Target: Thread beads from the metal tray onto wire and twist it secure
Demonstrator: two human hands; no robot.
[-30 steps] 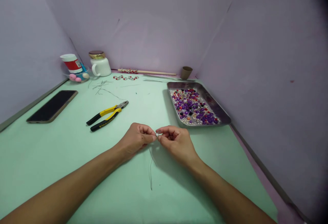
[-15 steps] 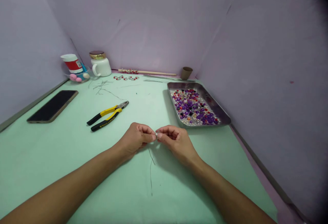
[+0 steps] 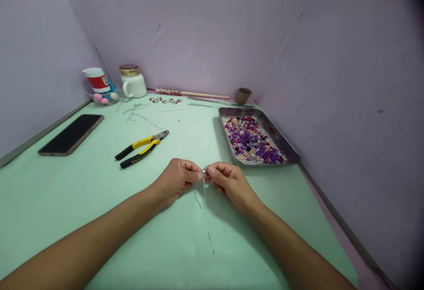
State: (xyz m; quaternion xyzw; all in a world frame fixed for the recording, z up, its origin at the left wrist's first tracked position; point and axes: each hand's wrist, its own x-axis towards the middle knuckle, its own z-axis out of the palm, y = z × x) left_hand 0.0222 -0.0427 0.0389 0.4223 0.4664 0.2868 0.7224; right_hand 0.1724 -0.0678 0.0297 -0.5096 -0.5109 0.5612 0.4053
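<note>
Pale beadwork (image 3: pixel 204 172) is sitting between the fingertips of both hands, over the surface (image 3: pixel 149 223). We are keeping the left grip narrow: the left hand (image 3: pixel 177 177) is pinching the beadwork between thumb and forefinger. We are keeping the right grip narrow too, with the right hand (image 3: pixel 231 181) bringing thumb and forefinger together at the beadwork's right side (whether they are gripping a bead or only wire, we are unable to tell).

We are noting one change over the last half second. A light wire strand (image 3: pixel 204 188) is now hanging from the pinch point, whereas two crossing tails were trailing below the left hand. A darker wire tail (image 3: pixel 198 199) is still hanging there, clear of the light strand. A wire end (image 3: pixel 211 242) is showing lower down; blur is hiding which strand it belongs to. We are reading this as the right hand shifting wire at the beadwork while the left hand is serving as the clamp.

We are leaving the pliers (image 3: pixel 155 139) and the bead tray (image 3: pixel 280 136) untouched, both resting apart from the hands.
</note>
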